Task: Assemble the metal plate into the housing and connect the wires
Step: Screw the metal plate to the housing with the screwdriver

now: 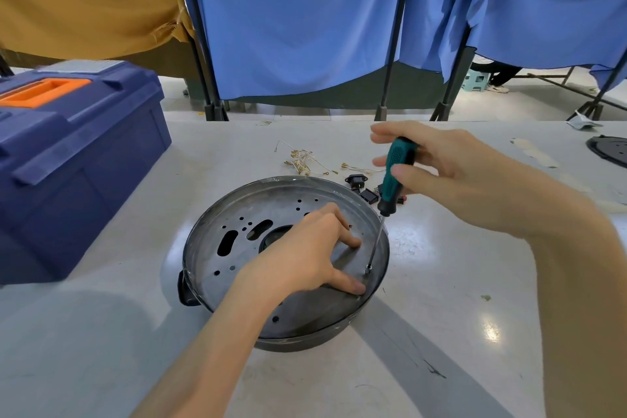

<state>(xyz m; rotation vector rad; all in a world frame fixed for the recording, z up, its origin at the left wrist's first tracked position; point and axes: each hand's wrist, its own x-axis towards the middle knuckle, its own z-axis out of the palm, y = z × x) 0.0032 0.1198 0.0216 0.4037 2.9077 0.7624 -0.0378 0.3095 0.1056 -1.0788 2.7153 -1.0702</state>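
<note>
Toolbox (78, 159) stands close left of the housing (193, 244); bare table (475, 282) right of it is open.

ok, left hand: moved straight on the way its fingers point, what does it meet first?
Likely the screwdriver shaft, standing on the metal plate just past the left hand's fingertips; beyond it the housing wall. Depth is unclear.

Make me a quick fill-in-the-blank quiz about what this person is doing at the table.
1. The right hand holds a green-handled ____.
2. The left hand presses the perforated metal ____ down inside the round housing.
3. The blue toolbox has an ____ handle.
Missing words: screwdriver; plate; orange.
</note>
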